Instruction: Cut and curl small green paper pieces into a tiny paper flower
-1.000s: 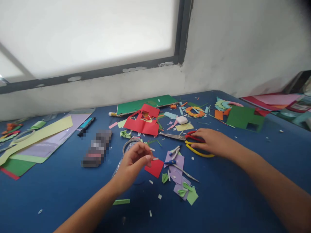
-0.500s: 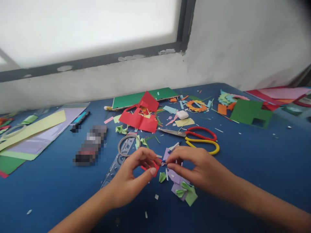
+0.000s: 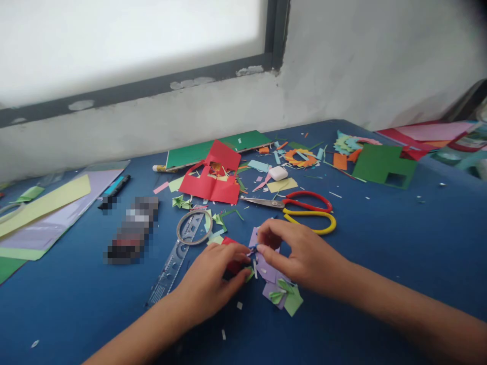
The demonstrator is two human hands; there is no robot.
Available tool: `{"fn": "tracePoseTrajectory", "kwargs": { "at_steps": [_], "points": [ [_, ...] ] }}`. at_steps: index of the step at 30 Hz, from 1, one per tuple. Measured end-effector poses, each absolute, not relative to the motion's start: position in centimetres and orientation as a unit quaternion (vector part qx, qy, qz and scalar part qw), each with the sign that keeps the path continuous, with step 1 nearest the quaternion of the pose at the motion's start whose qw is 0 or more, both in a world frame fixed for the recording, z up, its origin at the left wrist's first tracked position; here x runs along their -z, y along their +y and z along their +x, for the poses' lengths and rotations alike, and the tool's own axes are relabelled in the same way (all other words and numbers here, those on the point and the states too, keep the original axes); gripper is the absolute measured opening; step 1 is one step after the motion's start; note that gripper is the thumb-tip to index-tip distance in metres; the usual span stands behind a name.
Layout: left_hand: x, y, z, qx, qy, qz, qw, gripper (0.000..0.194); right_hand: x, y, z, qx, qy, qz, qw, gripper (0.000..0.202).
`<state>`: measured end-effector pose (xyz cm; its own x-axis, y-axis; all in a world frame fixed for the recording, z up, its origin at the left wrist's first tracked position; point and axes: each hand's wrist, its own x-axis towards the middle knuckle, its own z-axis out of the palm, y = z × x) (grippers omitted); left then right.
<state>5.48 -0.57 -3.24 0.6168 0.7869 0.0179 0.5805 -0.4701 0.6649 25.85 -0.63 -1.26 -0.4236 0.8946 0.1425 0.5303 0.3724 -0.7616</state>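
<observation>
Thumb and fingers of my right hand (image 3: 292, 251) pinch a small blue piece (image 3: 252, 249), whose kind I cannot make out. My left hand (image 3: 215, 271) faces it with curved fingers, thumb apart, fingertips close to the blue piece. By the left thumb is a folded green paper piece (image 3: 249, 274), partly covered. Red paper (image 3: 229, 241) shows behind the left fingers. Purple paper pieces (image 3: 268, 268) lie beneath and between the hands, with light green folded paper (image 3: 293, 302) at their near end. Scissors (image 3: 308, 215) with red and yellow handles lie open beyond my right hand.
A tape roll (image 3: 178, 234) rests on a clear ruler (image 3: 167, 274) to the left. Cut red paper (image 3: 209, 187), a white eraser (image 3: 278, 173) and an orange paper ring (image 3: 292, 159) lie farther back. Dark green paper (image 3: 375, 162) is at right; a marker (image 3: 116, 191) and coloured sheets (image 3: 72, 203) are left.
My left hand has moved closer to the right hand, its fingertips now near the blue piece and its thumb over the green piece. The view has shifted slightly; the right hand keeps its pinch.
</observation>
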Motion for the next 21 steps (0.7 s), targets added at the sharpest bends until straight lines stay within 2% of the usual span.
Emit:
{"fn": "tracePoseTrajectory", "kwargs": {
  "at_steps": [5,9,14,18,21],
  "points": [
    [3.3,-0.4,5.5,-0.154,0.391,0.859,0.292,0.020,1.6,-0.4,25.8,-0.356,-0.743,-0.480,0.303,0.010],
    [3.0,-0.5,5.3,-0.218,0.428,0.786,0.390,0.017,1.9,-0.4,25.6,-0.380,-0.733,-0.475,0.305,0.014],
    [2.2,-0.5,5.5,-0.340,0.465,0.627,0.525,0.014,2.3,-0.7,25.3,-0.474,-0.675,-0.442,0.353,0.024],
    [2.0,-0.7,5.7,-0.383,0.451,0.570,0.570,0.013,2.7,-1.1,24.7,-0.573,-0.621,-0.409,0.344,0.035],
    [2.1,-0.8,5.8,-0.394,0.436,0.562,0.583,0.011,2.8,-1.3,24.3,-0.625,-0.585,-0.395,0.334,0.035]
  ]
}}
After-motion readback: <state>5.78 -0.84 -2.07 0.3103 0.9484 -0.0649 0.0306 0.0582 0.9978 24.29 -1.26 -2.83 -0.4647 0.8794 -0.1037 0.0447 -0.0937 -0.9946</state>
